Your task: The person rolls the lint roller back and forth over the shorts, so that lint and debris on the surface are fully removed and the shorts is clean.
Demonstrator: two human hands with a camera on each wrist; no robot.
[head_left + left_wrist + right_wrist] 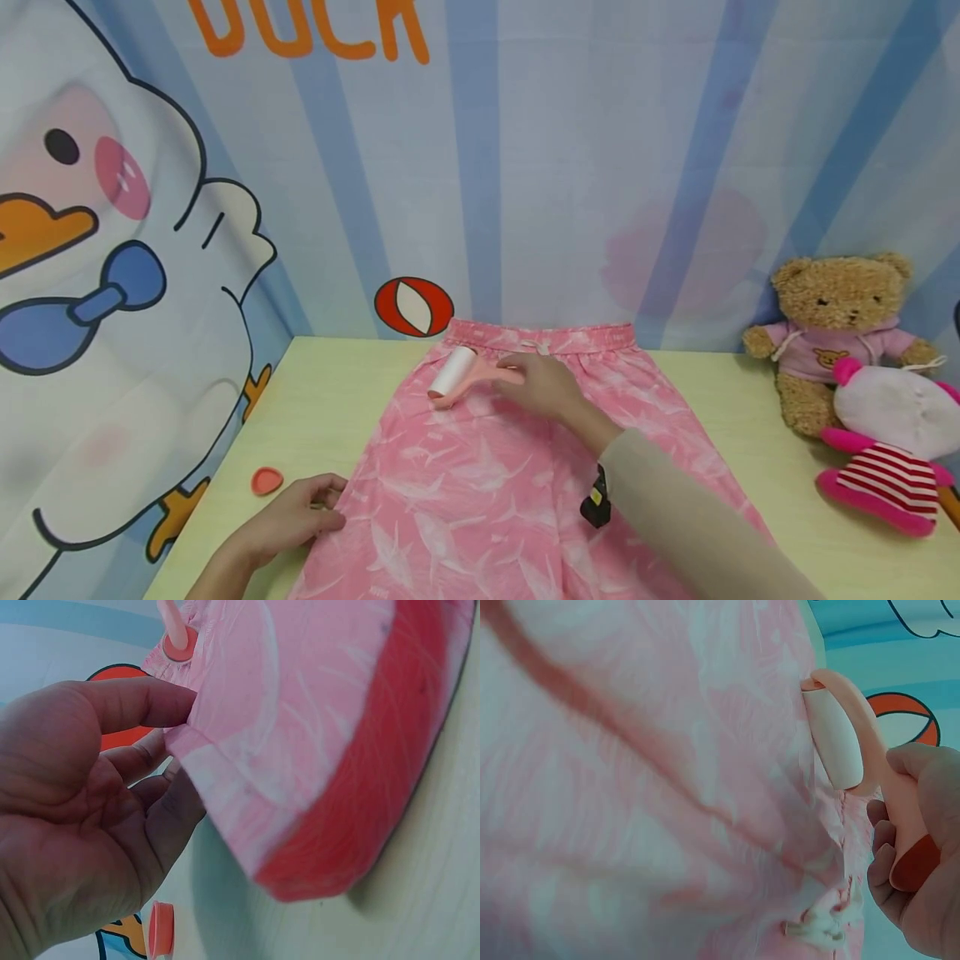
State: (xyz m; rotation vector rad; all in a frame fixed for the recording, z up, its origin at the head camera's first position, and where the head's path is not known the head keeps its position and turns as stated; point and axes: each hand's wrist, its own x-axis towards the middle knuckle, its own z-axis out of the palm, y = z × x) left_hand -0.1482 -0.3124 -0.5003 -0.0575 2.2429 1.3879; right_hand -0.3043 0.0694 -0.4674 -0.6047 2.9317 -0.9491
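Note:
A pink skirt [465,475] with a pale leaf-like print lies spread over the table, its gathered waistband [555,337] at the far side. My right hand [546,385] grips the handle of a peach lint roller [870,727]. The roller's white cylinder [453,372] lies against the fabric just below the waistband, on the left. Down at the skirt's left side, my left hand [296,517] pinches the fabric edge; the left wrist view shows that edge raised off the table between the fingers [142,705]. A drawstring bow [817,926] shows at the waist.
A small coral round cap [267,481] lies on the table left of the skirt. At the right sit a brown teddy bear [847,308] and a pink-and-white plush toy [888,467]. A printed duck curtain [562,167] hangs behind and to the left of the pale table [330,375].

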